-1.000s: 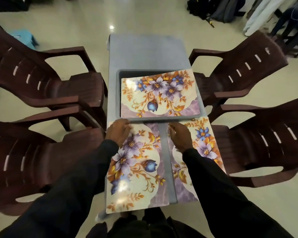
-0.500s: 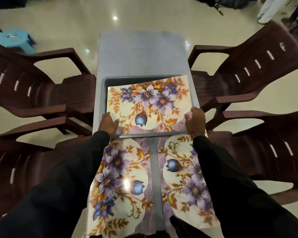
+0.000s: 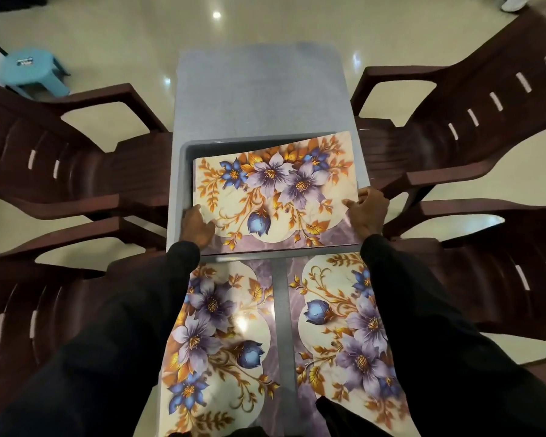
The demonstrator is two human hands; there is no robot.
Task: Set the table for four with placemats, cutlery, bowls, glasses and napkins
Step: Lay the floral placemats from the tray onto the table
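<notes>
1. Work surface. A grey table [image 3: 259,89] runs away from the person. A grey tray [image 3: 185,159] sits across its middle.

2. Task item. The upper placemat [image 3: 275,190], with a floral print, lies on top of the tray, long side across the table. It sits slightly skewed. Its far right corner reaches past the tray rim, and a strip of the tray interior shows along the far and left sides.

3. Left hand [image 3: 197,228]. It is at the near left corner of the upper placemat, back of the hand upward. The thumb lies on the printed face and the hand grips the mat's left edge. The remaining fingers are hidden behind the hand, so how they lie cannot be told.

4. Right hand [image 3: 369,212]. It is at the right edge of the same mat. The fingers are curled over the edge and the thumb is on top, pinching it.

5. Arms. Both arms are extended forward in dark sleeves [image 3: 123,342], roughly parallel. Each passes over one of the nearer mats.

6. Placed items. The left placemat [image 3: 221,335] and right placemat [image 3: 344,326] lie flat on the near end of the table, long side toward the person. A narrow strip of table separates them, and their far ends are just beside the tray.

7. Surroundings. Brown plastic chairs [image 3: 76,159] stand two per side (four in total). A blue stool [image 3: 29,69] stands on the floor at the far left.
</notes>
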